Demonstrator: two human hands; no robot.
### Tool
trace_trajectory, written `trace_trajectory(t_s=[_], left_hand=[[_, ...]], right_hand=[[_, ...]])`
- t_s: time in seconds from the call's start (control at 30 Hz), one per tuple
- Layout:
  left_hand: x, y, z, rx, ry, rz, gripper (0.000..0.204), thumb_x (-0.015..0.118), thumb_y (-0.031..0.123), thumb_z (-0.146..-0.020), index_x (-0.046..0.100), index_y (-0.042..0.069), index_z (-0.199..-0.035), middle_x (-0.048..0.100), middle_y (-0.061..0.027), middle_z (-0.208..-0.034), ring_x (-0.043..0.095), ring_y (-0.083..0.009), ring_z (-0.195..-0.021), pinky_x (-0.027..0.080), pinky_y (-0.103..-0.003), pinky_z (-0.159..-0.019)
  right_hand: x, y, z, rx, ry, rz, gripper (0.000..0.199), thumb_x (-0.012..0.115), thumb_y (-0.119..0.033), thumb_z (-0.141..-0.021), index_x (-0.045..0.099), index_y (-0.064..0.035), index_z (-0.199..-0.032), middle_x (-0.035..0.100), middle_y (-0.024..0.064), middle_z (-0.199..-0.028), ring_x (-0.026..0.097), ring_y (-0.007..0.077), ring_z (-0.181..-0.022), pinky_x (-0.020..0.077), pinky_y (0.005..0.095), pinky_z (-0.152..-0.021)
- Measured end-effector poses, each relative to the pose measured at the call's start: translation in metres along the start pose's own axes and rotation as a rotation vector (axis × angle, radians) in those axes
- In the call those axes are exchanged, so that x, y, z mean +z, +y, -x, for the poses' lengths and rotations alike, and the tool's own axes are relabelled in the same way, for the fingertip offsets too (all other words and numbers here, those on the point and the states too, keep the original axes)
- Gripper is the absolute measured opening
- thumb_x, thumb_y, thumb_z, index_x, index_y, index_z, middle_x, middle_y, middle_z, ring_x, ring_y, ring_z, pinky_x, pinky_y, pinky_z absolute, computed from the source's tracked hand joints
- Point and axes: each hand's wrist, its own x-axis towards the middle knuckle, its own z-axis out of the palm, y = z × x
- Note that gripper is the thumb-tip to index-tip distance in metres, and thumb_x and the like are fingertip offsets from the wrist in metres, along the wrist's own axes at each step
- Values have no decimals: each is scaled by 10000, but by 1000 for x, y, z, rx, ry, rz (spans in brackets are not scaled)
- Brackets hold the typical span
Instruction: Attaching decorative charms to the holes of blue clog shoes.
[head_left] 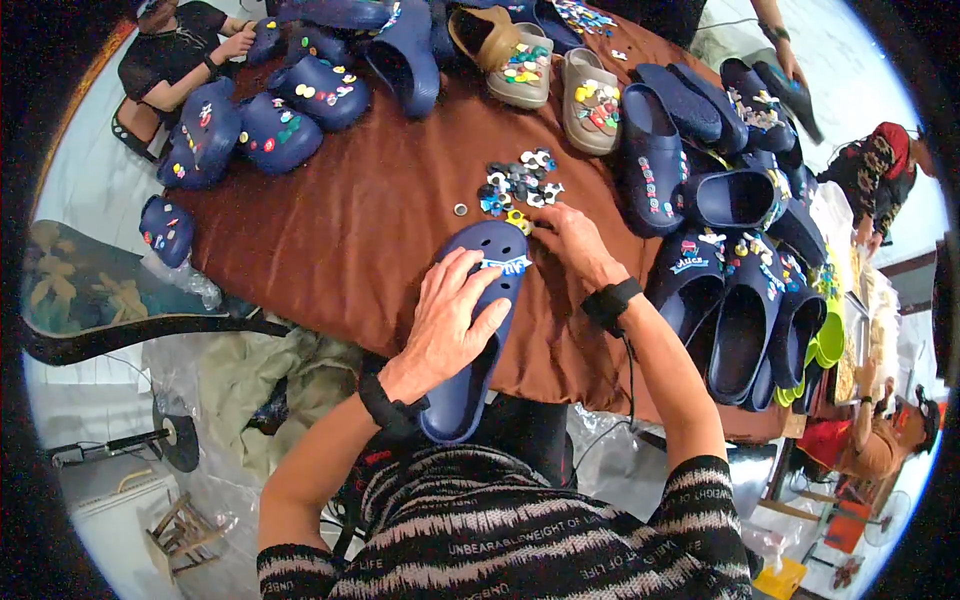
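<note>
A navy blue clog [478, 330] lies on the brown table [350, 230] in front of me, its toe pointing away. My left hand [447, 318] rests flat on its upper, fingers spread, pinning it down. My right hand [570, 243] sits at the clog's toe, fingers curled around a small yellow charm [517, 219]. Just beyond the toe lies a loose pile of small shoe charms [518, 184]. A small silver ring [461, 210] lies left of the pile.
Several decorated navy clogs [275, 120] crowd the far left, and more navy clogs [720, 290] stack along the right edge. Two beige clogs [590, 100] sit at the far middle. Other people sit at the far left [175, 50] and right [880, 170]. A fan [150, 440] stands on the floor.
</note>
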Motion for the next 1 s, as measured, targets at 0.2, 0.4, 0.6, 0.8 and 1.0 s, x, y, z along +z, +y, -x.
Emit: trace_trajectory(t_s=[0.2, 0.4, 0.6, 0.8, 1.0], left_hand=[[-1, 0, 0, 11, 12, -9, 443, 603, 355, -956, 597, 22, -1248, 499, -207, -1353, 416, -401, -1324, 328, -507, -1099], [-5, 2, 0, -41, -36, 39, 453, 573, 373, -973, 597, 35, -1273, 475, -208, -1412, 381, -408, -1375, 292, -503, -1145], [-7, 5, -1, -61, -52, 52, 459, 567, 377, -975, 596, 32, -1278, 475, -207, -1406, 379, -409, -1375, 289, -499, -1146], [-6, 3, -1, -61, -51, 55, 474, 556, 392, -979, 595, 30, -1282, 472, -209, -1409, 376, -412, -1377, 287, -500, -1147], [-5, 2, -1, -48, -50, 49, 469, 554, 391, -981, 596, 27, -1273, 475, -211, -1400, 380, -415, -1369, 291, -505, -1142]], right_hand=[[-10, 7, 1, 403, 39, -525, 222, 602, -150, -932, 693, 21, -1041, 684, 89, -815, 635, 155, -656, 520, 323, -645], [-22, -8, -2, 566, 25, -1007, 205, 557, -186, -985, 656, -14, -935, 639, 24, -794, 587, 106, -635, 494, 252, -602], [-39, -43, -11, 443, -221, -971, 209, 600, -201, -998, 647, -11, -921, 651, 26, -804, 604, 101, -640, 505, 246, -614], [-35, -50, -14, 287, -410, -816, 212, 672, -220, -960, 679, -25, -878, 643, 6, -725, 609, 88, -622, 493, 257, -548], [-46, -56, -33, 149, -537, -510, 218, 703, -231, -930, 686, -17, -888, 651, 31, -707, 620, 121, -616, 501, 280, -539]])
